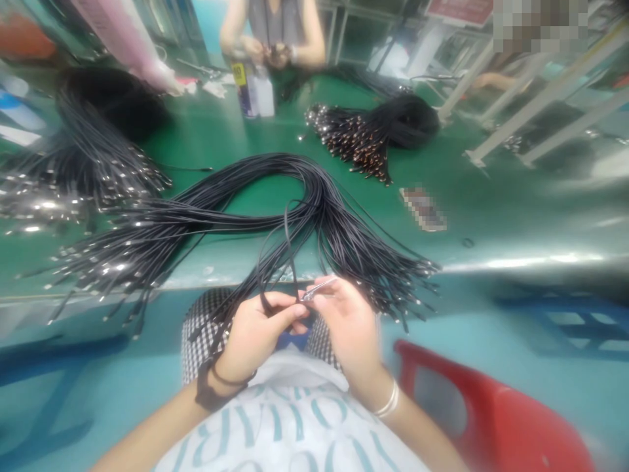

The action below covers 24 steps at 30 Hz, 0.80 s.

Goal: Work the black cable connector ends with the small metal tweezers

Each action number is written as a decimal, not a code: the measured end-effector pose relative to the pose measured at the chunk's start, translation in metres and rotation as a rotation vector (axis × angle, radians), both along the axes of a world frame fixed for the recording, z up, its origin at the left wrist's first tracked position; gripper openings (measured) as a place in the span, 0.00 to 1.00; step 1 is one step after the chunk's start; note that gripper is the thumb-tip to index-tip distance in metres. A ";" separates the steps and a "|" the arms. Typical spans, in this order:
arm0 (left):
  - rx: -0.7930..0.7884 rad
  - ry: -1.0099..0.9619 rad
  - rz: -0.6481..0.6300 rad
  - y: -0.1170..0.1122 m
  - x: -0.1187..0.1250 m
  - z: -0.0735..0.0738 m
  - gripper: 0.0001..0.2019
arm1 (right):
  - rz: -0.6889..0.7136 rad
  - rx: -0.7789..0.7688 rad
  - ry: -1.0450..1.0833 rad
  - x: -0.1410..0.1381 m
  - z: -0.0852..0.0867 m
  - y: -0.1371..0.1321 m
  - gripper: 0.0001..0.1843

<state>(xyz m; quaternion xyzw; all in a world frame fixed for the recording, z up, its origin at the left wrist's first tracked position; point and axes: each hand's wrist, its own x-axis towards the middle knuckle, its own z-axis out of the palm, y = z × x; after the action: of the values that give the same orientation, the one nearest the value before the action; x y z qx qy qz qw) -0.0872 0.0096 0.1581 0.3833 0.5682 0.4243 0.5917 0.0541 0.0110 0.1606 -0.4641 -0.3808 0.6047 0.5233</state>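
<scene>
My left hand (265, 321) pinches the end of a black cable (291, 252) between thumb and forefinger, just past the table's front edge. Close against it, my right hand (346, 314) is closed on a slim, shiny metal tool that looks like tweezers (317, 288). The tool's tip meets the cable end at my left fingertips. From my hands the cable loops up into a large bundle of black cables (275, 164) lying in an arch on the table. The bundle's metal-tipped ends fan out to the left and to the right, some hanging over the edge.
More cable bundles lie at the left (98, 144) and the back right (383, 131) of the green table (216, 137). A spray can (244, 88) stands near a co-worker (272, 33) opposite. A red chair (501, 413) is at my right.
</scene>
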 end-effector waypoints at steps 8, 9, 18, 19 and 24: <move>0.022 -0.024 -0.010 -0.001 -0.001 -0.006 0.02 | -0.022 -0.005 -0.015 -0.001 0.001 0.002 0.08; 0.024 -0.025 -0.012 -0.001 -0.001 -0.006 0.02 | -0.026 -0.001 -0.012 -0.002 0.002 0.002 0.08; 0.013 -0.001 -0.037 -0.002 -0.002 -0.005 0.02 | -0.044 -0.011 -0.028 -0.001 0.002 0.001 0.06; 0.012 0.005 -0.045 -0.002 -0.002 -0.006 0.02 | -0.054 -0.020 -0.026 -0.002 0.001 0.001 0.06; -0.011 0.023 -0.055 -0.003 -0.002 -0.007 0.06 | -0.143 0.014 -0.067 0.004 -0.008 0.009 0.09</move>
<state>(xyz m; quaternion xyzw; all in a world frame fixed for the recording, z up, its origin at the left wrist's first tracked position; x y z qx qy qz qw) -0.0896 0.0069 0.1509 0.4006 0.5665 0.4003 0.5987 0.0578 0.0204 0.1524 -0.5066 -0.3682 0.5471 0.5554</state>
